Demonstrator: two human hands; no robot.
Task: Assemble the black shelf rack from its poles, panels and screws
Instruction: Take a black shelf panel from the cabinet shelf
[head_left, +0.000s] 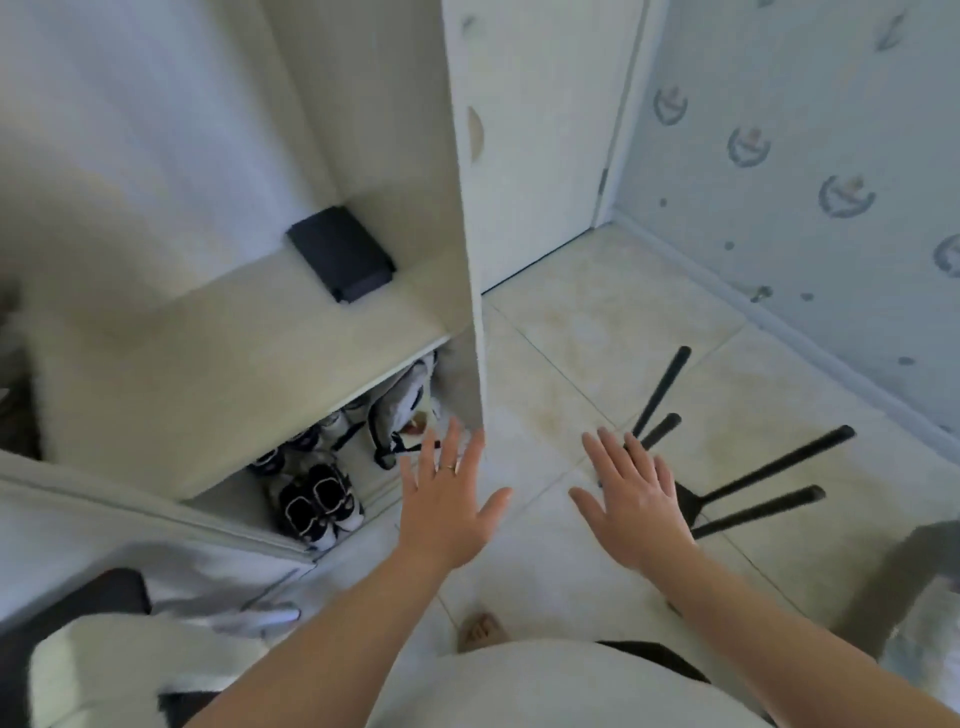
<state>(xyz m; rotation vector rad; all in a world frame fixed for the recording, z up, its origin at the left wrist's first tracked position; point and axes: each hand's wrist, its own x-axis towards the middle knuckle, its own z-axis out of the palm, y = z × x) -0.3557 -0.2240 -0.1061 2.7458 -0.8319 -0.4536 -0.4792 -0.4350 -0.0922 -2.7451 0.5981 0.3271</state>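
Pale tiled floor (597, 322) beside tall white cabinet (462, 234); left hand (447, 499), right hand (634, 499) both spread flat, holding nothing; 4 slim black poles (774, 468) just beyond right hand

White top (561, 686) (dark waistband (660, 656) below), bare forearms (337, 621), thin ring (448, 467) on left hand (447, 512).

Free floor (550, 358) ahead, cabinet (234, 364) on the left
The tiles lie open between the cabinet's side panel (465, 249) and the patterned wall (779, 171); black poles (779, 462) occupy the floor's right side, and shoes (317, 501) crowd the cabinet's lower compartment
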